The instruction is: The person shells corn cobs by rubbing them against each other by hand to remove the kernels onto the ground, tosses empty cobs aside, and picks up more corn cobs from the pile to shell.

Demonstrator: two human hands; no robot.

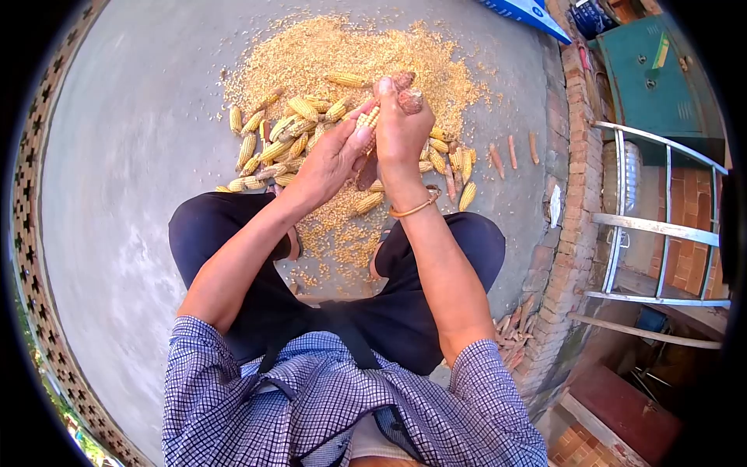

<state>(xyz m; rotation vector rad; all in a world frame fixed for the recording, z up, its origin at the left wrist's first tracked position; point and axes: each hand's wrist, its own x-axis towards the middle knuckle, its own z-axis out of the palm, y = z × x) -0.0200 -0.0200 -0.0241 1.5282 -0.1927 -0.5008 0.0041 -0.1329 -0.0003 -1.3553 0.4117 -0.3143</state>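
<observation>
My left hand [336, 156] is closed around a partly shelled ear of corn [368, 121], its pale kernels showing between my two hands. Pressed against it, my right hand [403, 136] grips reddish bare corn cobs [410, 100], whose ends stick out past the fingers. A brownish cob [366, 175] shows just beneath the hands. Below and to the left lies a heap of unshelled corn ears [292, 140]. Loose kernels [334, 50] spread widely behind the heap, and more [338, 233] lie between my feet. My fingers hide much of what they hold.
Several bare cobs [496, 160] lie on the concrete floor [117, 179] to the right, with a cob pile [513, 335] by the low brick edging [572, 233]. Beyond it stand a metal ladder-like frame [657, 226] and a green cabinet [650, 86]. A blue sheet [529, 15] reaches in at the top.
</observation>
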